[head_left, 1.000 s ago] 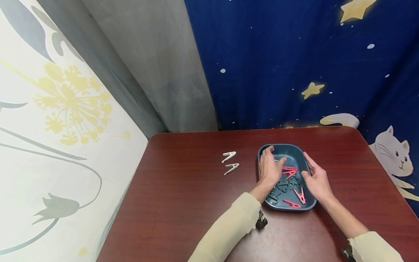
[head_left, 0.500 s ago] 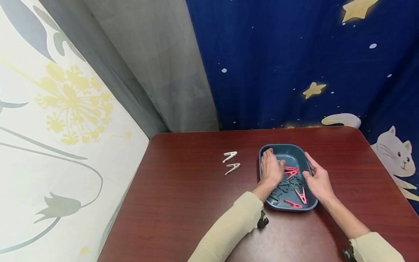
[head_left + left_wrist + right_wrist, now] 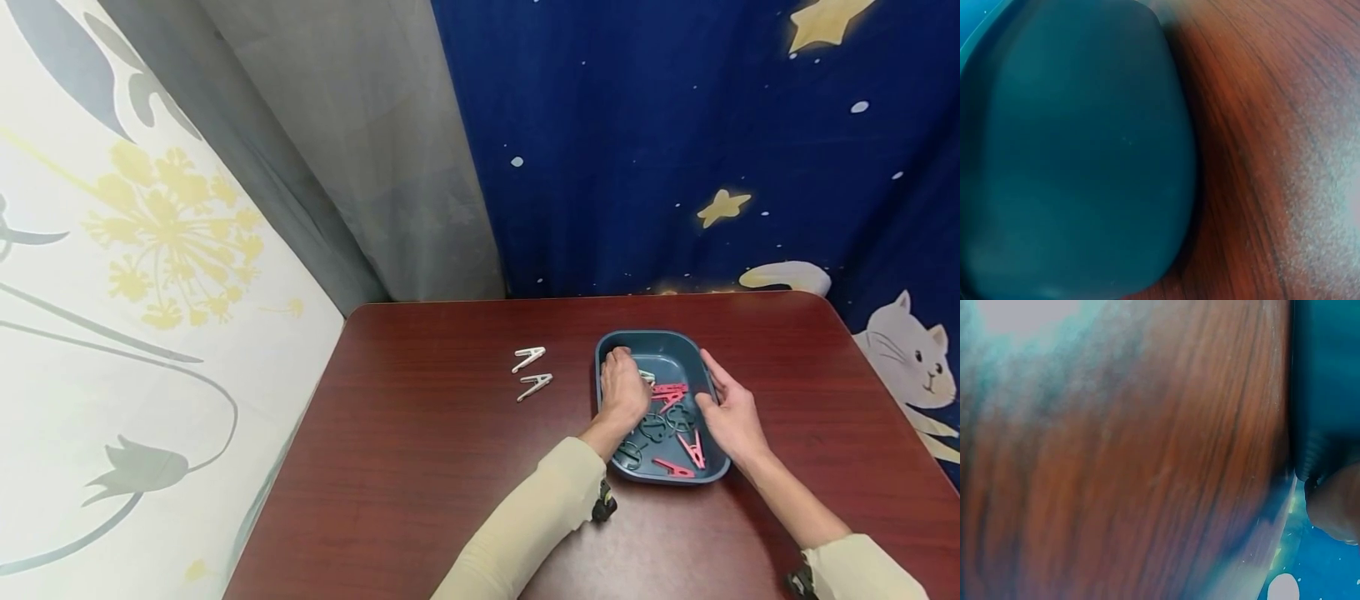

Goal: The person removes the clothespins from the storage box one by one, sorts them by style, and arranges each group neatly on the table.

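Observation:
A blue-grey rectangular tray [image 3: 651, 334] holds pink clothespins [image 3: 692, 450], round dark green ring-like pieces [image 3: 652, 428] and a white clothespin [image 3: 647, 377]. Inside its far left part is my left hand [image 3: 626, 388], fingers bent downward, right beside that white clothespin; the fingertips are hidden, so I cannot tell whether they grip it. My right hand [image 3: 733, 419] holds the tray's right side, thumb over the rim and fingers along the outer wall. The left wrist view is filled mostly by the tray's outer wall [image 3: 1085, 156]. A fingertip [image 3: 1338, 503] shows at the tray edge in the right wrist view.
Two white clothespins [image 3: 529, 358] lie on the brown wooden table [image 3: 420, 433] left of the tray. Behind the table's far edge hang a grey curtain [image 3: 360, 150] and a blue starry curtain [image 3: 600, 150]. A patterned white wall [image 3: 90, 400] borders the left side.
My left hand has reached lower into the tray, its fingers bending down and its thumb dropping out of sight. The white clothespin beside it shows more. The right hand keeps its hold.

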The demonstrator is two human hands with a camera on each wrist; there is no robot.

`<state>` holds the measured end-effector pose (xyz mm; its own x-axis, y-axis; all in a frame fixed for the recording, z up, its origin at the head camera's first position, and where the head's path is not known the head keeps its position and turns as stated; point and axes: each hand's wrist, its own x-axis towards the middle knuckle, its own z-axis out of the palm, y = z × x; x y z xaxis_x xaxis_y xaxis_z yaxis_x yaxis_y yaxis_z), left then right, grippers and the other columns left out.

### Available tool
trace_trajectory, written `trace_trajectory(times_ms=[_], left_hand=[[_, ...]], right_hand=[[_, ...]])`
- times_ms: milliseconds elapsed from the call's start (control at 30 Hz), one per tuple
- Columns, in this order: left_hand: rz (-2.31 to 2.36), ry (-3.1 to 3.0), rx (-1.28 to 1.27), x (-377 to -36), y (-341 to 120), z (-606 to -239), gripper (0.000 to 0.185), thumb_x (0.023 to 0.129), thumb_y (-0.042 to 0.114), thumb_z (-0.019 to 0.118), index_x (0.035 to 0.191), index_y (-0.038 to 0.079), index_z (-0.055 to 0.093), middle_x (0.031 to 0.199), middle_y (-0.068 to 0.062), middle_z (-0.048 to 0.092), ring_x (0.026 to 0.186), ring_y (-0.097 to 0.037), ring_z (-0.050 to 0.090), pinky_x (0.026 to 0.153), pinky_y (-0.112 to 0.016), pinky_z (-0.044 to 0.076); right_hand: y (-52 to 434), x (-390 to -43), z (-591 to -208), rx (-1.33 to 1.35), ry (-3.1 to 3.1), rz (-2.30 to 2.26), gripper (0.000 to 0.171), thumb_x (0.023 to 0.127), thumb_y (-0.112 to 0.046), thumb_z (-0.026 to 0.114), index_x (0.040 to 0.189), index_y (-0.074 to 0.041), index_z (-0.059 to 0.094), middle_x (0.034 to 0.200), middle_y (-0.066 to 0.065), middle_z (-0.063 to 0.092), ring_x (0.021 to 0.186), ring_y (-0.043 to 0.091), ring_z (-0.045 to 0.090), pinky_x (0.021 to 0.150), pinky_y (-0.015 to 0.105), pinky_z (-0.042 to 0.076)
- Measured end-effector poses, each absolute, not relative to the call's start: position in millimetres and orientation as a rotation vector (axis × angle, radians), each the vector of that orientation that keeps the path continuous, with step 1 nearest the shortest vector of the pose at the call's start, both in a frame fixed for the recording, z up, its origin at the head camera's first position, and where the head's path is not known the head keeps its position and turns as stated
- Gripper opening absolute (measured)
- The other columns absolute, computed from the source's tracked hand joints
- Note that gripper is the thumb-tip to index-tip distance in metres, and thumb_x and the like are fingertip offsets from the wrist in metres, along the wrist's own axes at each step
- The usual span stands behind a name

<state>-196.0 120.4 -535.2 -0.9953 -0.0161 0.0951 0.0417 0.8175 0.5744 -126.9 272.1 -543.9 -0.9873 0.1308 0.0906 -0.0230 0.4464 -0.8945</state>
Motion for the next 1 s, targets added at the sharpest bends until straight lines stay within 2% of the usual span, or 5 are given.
trace_trajectory(times_ms=[100,333,633,767,1000], left_hand=[[-0.854,-2.905,-0.047,-197.0,121.4,-538.4,0.046,0.084,0.009,0.087,0.122,0.012,0.062,0.108,-0.001,0.063,0.100,-0.017,0.063,0.093,-0.026,0.052],[-0.726,-2.881,-0.101,-197.1,122.2,-541.2,0.030,0.088,0.008,0.080,0.110,0.014,0.061,0.097,0.000,0.061,0.090,-0.016,0.061,0.084,-0.026,0.051],[-0.720,-2.797,-0.202,-193.7,117.8,-541.6,0.031,0.082,0.007,0.084,0.101,0.016,0.061,0.088,0.003,0.060,0.086,-0.015,0.064,0.080,-0.025,0.052],[-0.867,-2.855,-0.205,-194.0,115.0,-536.6,0.028,0.086,0.011,0.086,0.104,0.017,0.065,0.090,0.007,0.064,0.091,-0.013,0.067,0.084,-0.024,0.052],[-1.078,-2.855,-0.233,-195.5,112.2,-531.6,0.028,0.091,0.019,0.087,0.116,0.021,0.075,0.108,0.012,0.076,0.106,-0.007,0.068,0.094,-0.023,0.050]], right_hand=[[271.9,-126.7,-543.7,-0.100,-2.545,1.574,0.069,0.105,0.001,0.049,0.169,-0.011,0.026,0.159,0.028,0.043,0.139,0.051,0.048,0.088,0.000,0.039],[272.0,-126.7,-544.1,-0.116,-2.543,1.586,0.071,0.105,0.003,0.050,0.169,-0.014,0.026,0.159,0.028,0.043,0.139,0.049,0.049,0.086,-0.001,0.038],[272.5,-128.7,-546.3,-0.118,-2.533,1.578,0.071,0.105,0.004,0.051,0.169,-0.016,0.027,0.159,0.027,0.044,0.139,0.047,0.049,0.086,-0.001,0.037],[271.9,-128.6,-545.4,-0.121,-2.533,1.579,0.071,0.105,0.004,0.051,0.169,-0.015,0.027,0.159,0.028,0.044,0.140,0.047,0.049,0.087,-0.001,0.037],[271.3,-127.4,-543.5,-0.125,-2.548,1.585,0.070,0.105,0.002,0.051,0.169,-0.014,0.026,0.159,0.029,0.043,0.140,0.047,0.048,0.086,-0.001,0.038]])
